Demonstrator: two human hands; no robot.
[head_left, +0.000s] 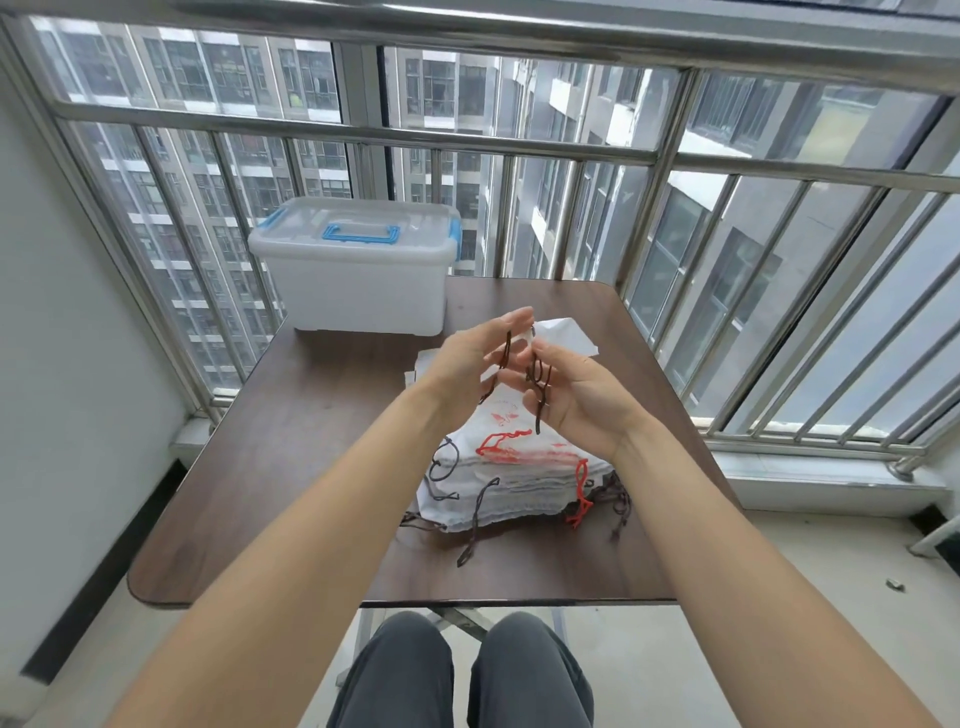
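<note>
A stack of white drawstring bags (519, 483) with red print and dark and red cords lies on the brown table (311, 441). Above it I hold up one white bag (563, 336). A dark drawstring (537, 387) runs across both hands. My left hand (467, 361) has its fingers nearly straight, with the cord looped over them. My right hand (576, 397) faces palm up, its fingers curled loosely round the cord. Most of the lifted bag is hidden behind my hands.
A translucent white storage box (358, 270) with a blue handle and blue latches stands shut at the table's far left. A steel railing (519, 145) runs behind and to the right of the table. My knees (462, 670) sit under the near edge.
</note>
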